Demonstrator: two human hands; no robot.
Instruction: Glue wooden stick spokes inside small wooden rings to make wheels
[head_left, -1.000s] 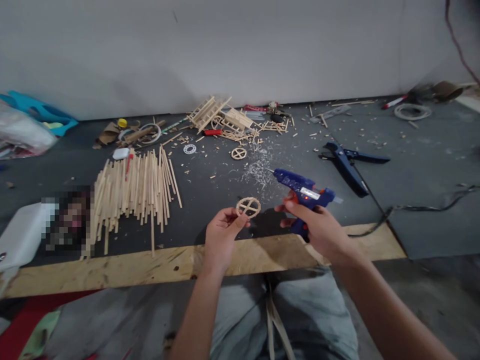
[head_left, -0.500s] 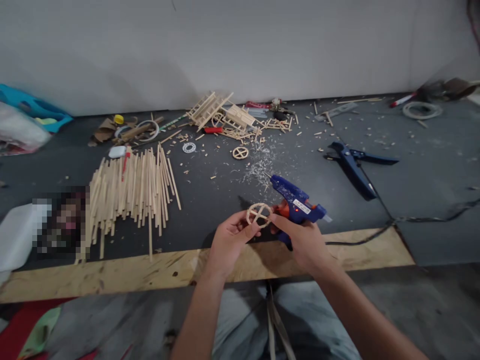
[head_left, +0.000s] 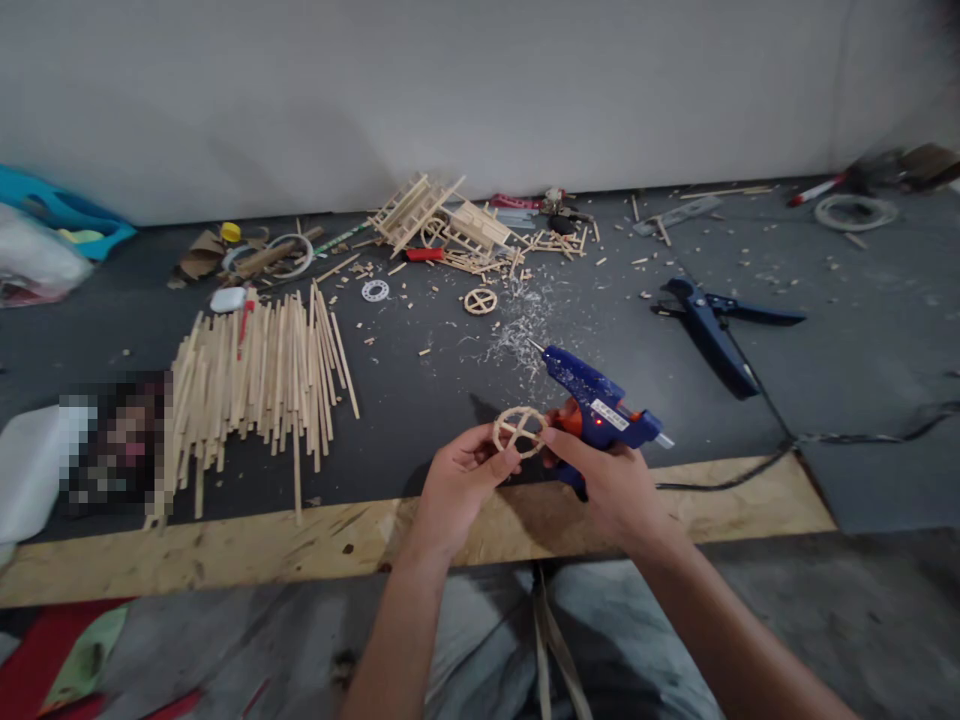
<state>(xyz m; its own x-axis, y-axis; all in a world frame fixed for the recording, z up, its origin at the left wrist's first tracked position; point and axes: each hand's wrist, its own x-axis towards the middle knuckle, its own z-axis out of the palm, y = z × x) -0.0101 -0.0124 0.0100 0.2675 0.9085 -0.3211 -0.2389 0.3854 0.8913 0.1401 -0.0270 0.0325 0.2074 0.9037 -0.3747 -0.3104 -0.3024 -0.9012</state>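
My left hand (head_left: 466,482) pinches the left rim of a small wooden wheel (head_left: 519,425) with crossed spokes, held above the near edge of the table. My right hand (head_left: 600,478) is wrapped round a blue glue gun (head_left: 589,385) with an orange trigger and a lit red light. Its nozzle points away to the upper left. The right thumb also touches the wheel's right rim. Fingers hide the gun's handle in part. Beyond my hands a second spoked wooden wheel (head_left: 481,301) lies flat, with white glue threads (head_left: 517,325) scattered beside it.
Many thin wooden sticks (head_left: 262,380) lie in a pile on the left. A wooden model cart (head_left: 472,228) and stick scraps sit near the wall. Blue cutters (head_left: 709,335) rest on the right, by the black cord (head_left: 772,455). A white perforated ring (head_left: 375,290) lies left of centre.
The view has shifted slightly. Both hands keep the same grip on the wheel and the glue gun, with hardly any movement.
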